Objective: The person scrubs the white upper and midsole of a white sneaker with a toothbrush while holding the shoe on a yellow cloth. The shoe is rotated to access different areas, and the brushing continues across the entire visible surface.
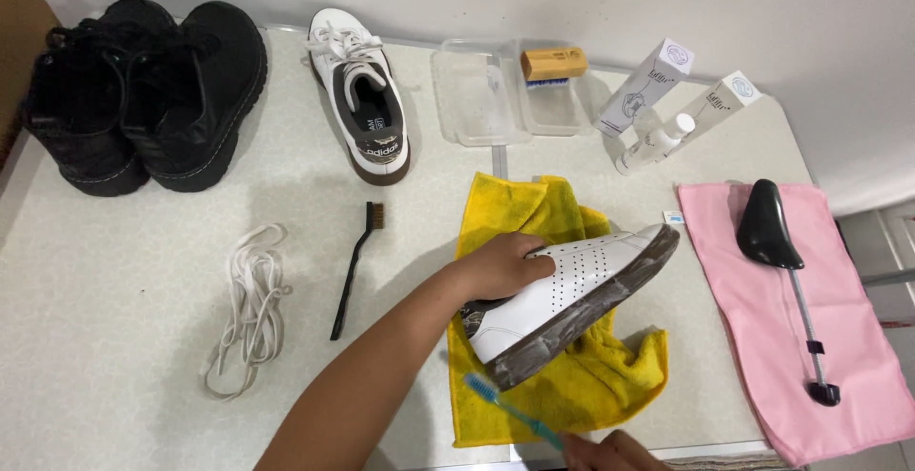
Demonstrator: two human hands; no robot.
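My left hand (500, 264) grips a white sneaker (572, 285) tipped on its side, its dirty brown sole facing me. The shoe rests on a yellow cloth (529, 214) spread on the table. At the bottom edge, my right hand (615, 452) holds a blue toothbrush (505, 407); its bristle end sits just below the heel of the sole.
A pair of black boots (143, 90) stands at back left, and the other white sneaker (367, 99) beside them. White laces (248, 309) and a black wire brush (353, 266) lie left. Clear tray (477, 99), wooden brush (553, 64), two boxes (648, 85), bottle (658, 142) behind. Pink cloth (858, 337) with black shoe tree (777, 242) right.
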